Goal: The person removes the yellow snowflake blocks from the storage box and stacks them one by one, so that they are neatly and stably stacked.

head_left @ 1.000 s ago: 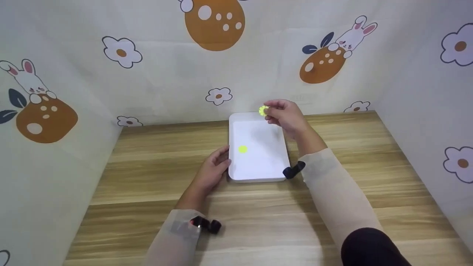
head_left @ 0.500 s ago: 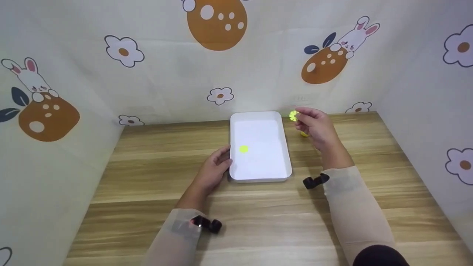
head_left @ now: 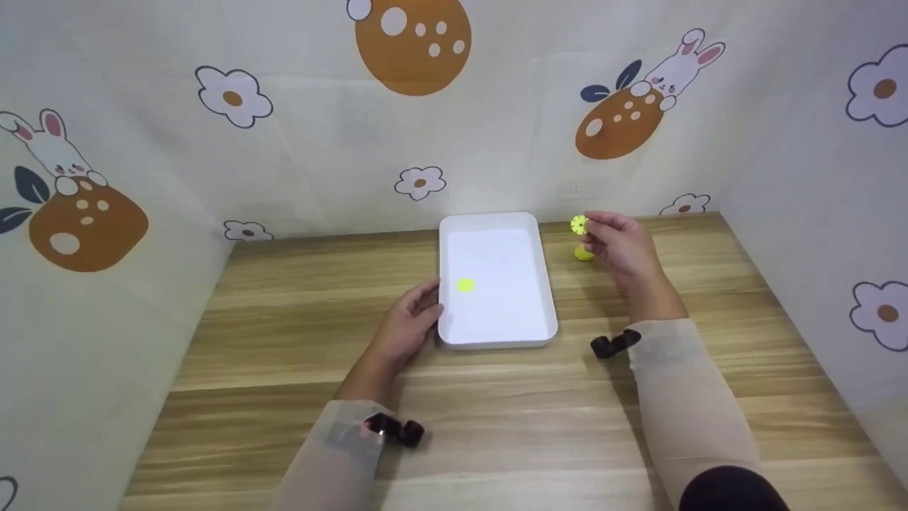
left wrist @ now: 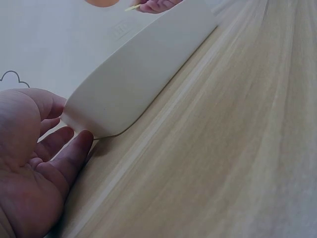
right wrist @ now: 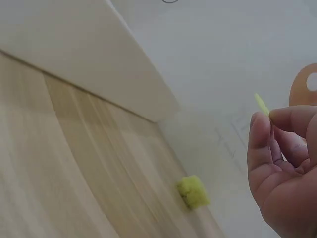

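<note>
In the head view, my right hand pinches a yellow-green interlocking disc with radial slots, between thumb and fingertips. The disc is held up, right of the tray's far corner. The right wrist view shows the same disc edge-on. Below it a small yellow lump rests on the table; its kind is unclear. My left hand touches the left wall of the white tray with its thumb and fingers. A flat yellow-green round piece lies inside, left of the tray's middle.
The wood-grain table is bounded by a printed curtain at the back and on both sides. The tray stands close to the back curtain. A small black camera sits on the right sleeve.
My right hand has moved right, from over the tray's far end to beside it, with the disc still pinched. The yellow lump has come into sight. My left hand has stayed at the tray.
</note>
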A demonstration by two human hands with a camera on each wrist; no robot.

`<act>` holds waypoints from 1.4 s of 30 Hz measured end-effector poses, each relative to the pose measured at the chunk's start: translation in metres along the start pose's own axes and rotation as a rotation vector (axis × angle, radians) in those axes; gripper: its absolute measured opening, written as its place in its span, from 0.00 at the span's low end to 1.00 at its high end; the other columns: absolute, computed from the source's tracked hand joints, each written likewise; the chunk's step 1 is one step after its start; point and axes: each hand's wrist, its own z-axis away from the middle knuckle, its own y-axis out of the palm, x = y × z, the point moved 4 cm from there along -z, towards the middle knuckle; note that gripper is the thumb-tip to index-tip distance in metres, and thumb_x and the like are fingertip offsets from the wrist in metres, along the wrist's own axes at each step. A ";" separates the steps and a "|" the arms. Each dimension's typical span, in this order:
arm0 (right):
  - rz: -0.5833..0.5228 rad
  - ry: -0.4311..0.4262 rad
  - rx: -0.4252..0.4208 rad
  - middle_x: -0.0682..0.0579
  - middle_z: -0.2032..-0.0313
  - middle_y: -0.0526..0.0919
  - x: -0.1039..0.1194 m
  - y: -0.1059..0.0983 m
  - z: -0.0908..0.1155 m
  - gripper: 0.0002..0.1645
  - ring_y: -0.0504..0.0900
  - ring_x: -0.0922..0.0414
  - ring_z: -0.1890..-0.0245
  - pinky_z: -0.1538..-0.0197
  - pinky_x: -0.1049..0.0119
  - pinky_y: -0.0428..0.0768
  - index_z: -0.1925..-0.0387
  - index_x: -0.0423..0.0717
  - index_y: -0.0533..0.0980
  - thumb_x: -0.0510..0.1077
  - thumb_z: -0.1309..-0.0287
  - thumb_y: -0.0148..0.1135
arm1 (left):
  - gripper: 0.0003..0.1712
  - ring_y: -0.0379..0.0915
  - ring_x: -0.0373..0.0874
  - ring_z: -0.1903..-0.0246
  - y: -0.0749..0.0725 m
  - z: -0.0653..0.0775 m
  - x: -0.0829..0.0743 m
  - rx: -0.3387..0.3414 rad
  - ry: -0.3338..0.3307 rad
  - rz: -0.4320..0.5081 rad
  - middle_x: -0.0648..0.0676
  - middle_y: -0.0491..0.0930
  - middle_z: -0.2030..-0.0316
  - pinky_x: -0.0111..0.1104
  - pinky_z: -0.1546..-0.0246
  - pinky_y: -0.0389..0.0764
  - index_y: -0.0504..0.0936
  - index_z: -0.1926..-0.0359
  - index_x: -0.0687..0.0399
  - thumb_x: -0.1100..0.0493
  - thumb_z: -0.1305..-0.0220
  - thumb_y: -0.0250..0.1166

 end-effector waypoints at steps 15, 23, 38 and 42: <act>0.078 0.091 -0.054 0.52 0.55 0.86 -0.026 -0.027 -0.017 0.19 0.84 0.60 0.61 0.54 0.74 0.88 0.38 0.37 0.80 0.37 0.26 0.64 | 0.33 0.66 0.58 0.21 0.000 0.001 -0.002 -0.007 -0.004 -0.004 0.64 0.70 0.22 0.49 0.20 0.70 0.68 0.21 0.60 0.65 0.23 0.61; 0.140 0.130 -0.049 0.52 0.53 0.84 -0.031 -0.031 -0.018 0.25 0.84 0.63 0.62 0.53 0.75 0.88 0.30 0.34 0.74 0.38 0.24 0.60 | 0.32 0.66 0.54 0.21 -0.002 0.000 0.001 -0.002 -0.040 -0.029 0.60 0.71 0.23 0.47 0.19 0.70 0.69 0.21 0.54 0.62 0.22 0.62; 0.183 0.120 -0.046 0.55 0.59 0.87 -0.035 -0.032 -0.021 0.28 0.85 0.66 0.67 0.56 0.77 0.88 0.29 0.32 0.73 0.37 0.25 0.62 | 0.32 0.65 0.55 0.21 -0.002 -0.002 0.001 0.001 -0.018 -0.020 0.62 0.70 0.22 0.47 0.19 0.69 0.68 0.21 0.57 0.64 0.22 0.61; 0.195 0.115 -0.047 0.56 0.62 0.87 -0.035 -0.033 -0.020 0.28 0.85 0.66 0.68 0.56 0.76 0.88 0.29 0.30 0.73 0.38 0.25 0.61 | 0.32 0.65 0.57 0.21 -0.002 -0.002 0.001 0.005 -0.006 -0.015 0.64 0.69 0.22 0.49 0.19 0.69 0.68 0.21 0.59 0.65 0.22 0.61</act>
